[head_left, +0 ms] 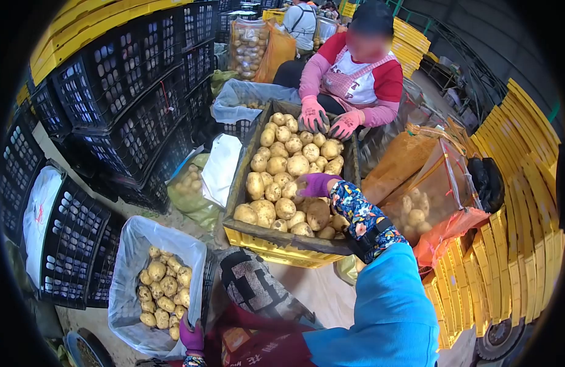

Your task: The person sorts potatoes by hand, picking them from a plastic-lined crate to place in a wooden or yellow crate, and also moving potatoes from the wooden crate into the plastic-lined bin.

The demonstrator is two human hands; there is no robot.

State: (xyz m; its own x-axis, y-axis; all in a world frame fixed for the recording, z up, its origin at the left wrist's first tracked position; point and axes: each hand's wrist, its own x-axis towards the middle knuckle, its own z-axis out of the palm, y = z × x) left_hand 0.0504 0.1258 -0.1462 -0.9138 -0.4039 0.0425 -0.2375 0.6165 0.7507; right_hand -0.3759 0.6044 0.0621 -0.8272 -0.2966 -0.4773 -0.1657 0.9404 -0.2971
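My right hand (pixel 317 185), in a purple glove with dark fingertips, is over the potatoes (pixel 297 165) in a large wooden-rimmed crate (pixel 282 240). Its fingers are bent and close together; what they hold is hidden. Low in the view, my left hand (pixel 191 337), also gloved in purple, is at the near right edge of a smaller crate lined with clear plastic (pixel 126 287). Several potatoes (pixel 166 287) lie in that crate. The left fingers show only in part, beside the lowest potatoes, and their grip is unclear.
Across the large crate, a person (pixel 368 73) has both pink-gloved hands on potatoes. Black crates (pixel 120 92) stand stacked at the left, yellow crates (pixel 514 244) at the right. An orange mesh sack (pixel 410 165) and a green sack (pixel 194 199) flank the large crate. Another person (pixel 299 27) is farther back.
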